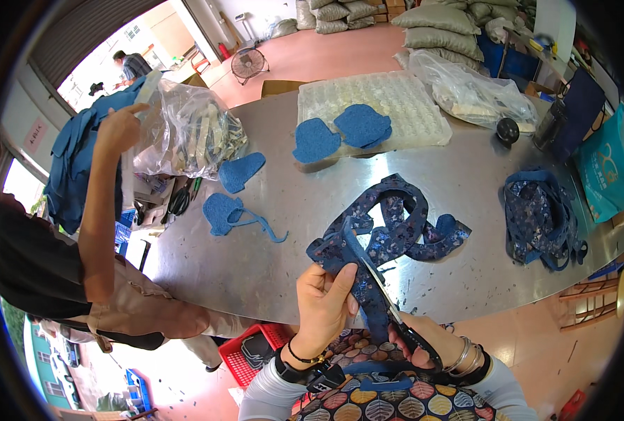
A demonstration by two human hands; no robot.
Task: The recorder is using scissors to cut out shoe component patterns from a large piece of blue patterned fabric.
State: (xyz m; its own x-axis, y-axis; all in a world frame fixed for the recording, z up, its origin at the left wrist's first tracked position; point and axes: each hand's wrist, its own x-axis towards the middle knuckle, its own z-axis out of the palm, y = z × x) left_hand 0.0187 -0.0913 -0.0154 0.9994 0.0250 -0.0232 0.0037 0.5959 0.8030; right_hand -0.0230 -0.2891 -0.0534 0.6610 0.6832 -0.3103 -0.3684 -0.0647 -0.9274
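Note:
My left hand [322,306] pinches a dark blue floral fabric strip [326,250] between thumb and fingers, over the near edge of the metal table [284,277]. In my right hand [428,338] are black-handled scissors [394,309], their blades pointing up and left along the held fabric. Whether the blades are apart is hard to make out. The strip's remainder loops over the table ahead of my hands. Further right lies a bundle of the same floral strips [536,217].
Blue felt-like pieces [222,214] lie on the left of the table, others [363,126] on a pale ridged tray [414,116]. A clear plastic bag [193,130] stands far left. A co-worker [105,231] reaches across blue cloth there. A teal bag [607,165] sits at right, a red basket [245,354] below.

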